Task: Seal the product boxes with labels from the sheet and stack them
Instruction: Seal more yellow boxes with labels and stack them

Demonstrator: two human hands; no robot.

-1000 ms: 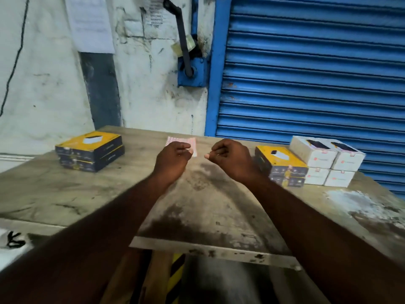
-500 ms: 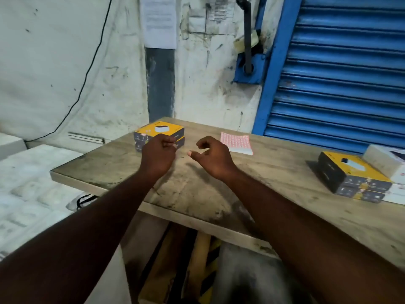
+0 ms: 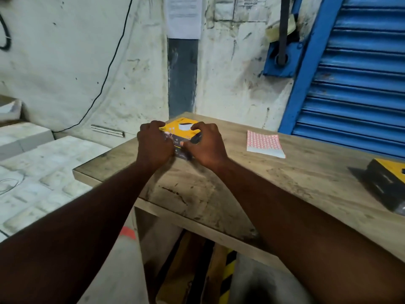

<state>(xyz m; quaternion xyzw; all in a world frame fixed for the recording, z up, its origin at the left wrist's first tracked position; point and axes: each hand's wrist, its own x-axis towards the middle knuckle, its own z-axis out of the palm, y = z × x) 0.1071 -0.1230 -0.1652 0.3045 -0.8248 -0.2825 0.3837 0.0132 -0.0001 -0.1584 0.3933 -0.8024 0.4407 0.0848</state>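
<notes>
A stack of two yellow-topped, dark-sided product boxes (image 3: 179, 132) stands at the far left corner of the wooden table (image 3: 274, 183). My left hand (image 3: 154, 143) grips the stack's left side, fingers curled over the top edge. My right hand (image 3: 205, 143) grips its right side the same way. The hands hide most of the lower box. The label sheet (image 3: 264, 143), white with rows of red labels, lies flat to the right of the stack. Another yellow-and-black box (image 3: 388, 183) sits at the right edge of view, partly cut off.
A blue roller shutter (image 3: 359, 73) rises behind the table's right part, with a blue bracket and dark lever (image 3: 282, 49) beside it. A stained white wall is behind. Pale blocks (image 3: 43, 167) lie left of the table. Yellow-black striped material (image 3: 228, 275) shows under the table.
My view has swung left. Both hands have moved from the middle of the table to the left stack and taken hold of it on either side.
</notes>
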